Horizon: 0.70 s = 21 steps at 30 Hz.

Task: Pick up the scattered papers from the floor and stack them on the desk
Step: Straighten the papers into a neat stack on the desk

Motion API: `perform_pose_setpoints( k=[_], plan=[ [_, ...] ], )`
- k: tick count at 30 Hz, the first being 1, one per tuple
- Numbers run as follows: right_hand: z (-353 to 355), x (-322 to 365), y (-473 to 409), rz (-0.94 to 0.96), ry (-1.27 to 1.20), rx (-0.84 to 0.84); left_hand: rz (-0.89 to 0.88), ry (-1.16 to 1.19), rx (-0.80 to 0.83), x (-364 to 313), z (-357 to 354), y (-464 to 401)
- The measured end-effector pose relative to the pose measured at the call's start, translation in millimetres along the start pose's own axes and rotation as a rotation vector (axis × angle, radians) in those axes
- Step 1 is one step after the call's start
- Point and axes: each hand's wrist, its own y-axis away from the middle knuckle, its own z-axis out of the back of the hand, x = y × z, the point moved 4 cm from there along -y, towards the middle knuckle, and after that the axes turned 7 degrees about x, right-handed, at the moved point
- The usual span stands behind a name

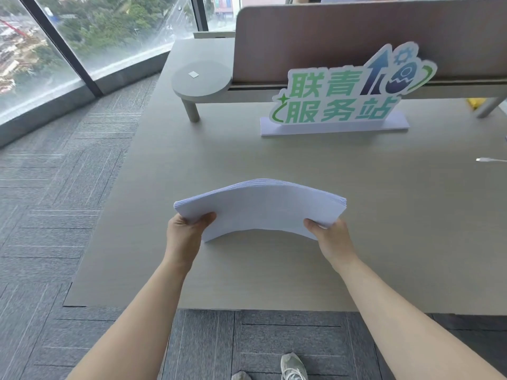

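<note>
Fingers of the left hand [184,233] and right hand [332,237] go under the paper stack [260,208], only thumbs show on top; whether the stack's underside touches the desk [274,270] can't be told. White cable [491,160], yellow item [476,102] and the desk are cut by the right edge, and both shoes [293,366] are cut by the bottom edge. The partition [329,37] hides what is behind it, and the sign [345,91] covers part of the shelf [247,91]; the small white square [193,74] on the shelf's round end is too small to identify.
</note>
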Motion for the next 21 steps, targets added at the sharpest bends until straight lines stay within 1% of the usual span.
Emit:
perform_pose_setpoints(
  k=[2,5,7,12,16,21],
  plan=[
    [1.4,0.7,-5.8,-0.01,0.038,-0.016,0.006,-0.011,-0.017,1.1,1.8,-1.8],
    [4.2,10.8,-17.5,0.001,0.031,-0.041,-0.004,-0.023,-0.044,-1.5,3.9,-3.8],
    [5.7,20.2,-23.6,0.007,0.022,-0.028,-0.011,0.004,-0.053,-4.3,3.1,-2.9],
    [9.3,41.2,-34.2,0.012,0.001,0.103,0.041,0.101,-0.09,-3.5,4.5,1.9],
    [16.5,53.0,-40.4,-0.025,-0.061,0.251,0.13,0.215,-0.087,3.6,8.5,8.0],
    [27.9,50.2,-37.9,-0.121,-0.216,0.293,0.183,0.355,-0.141,11.9,9.0,20.1]
  ],
)
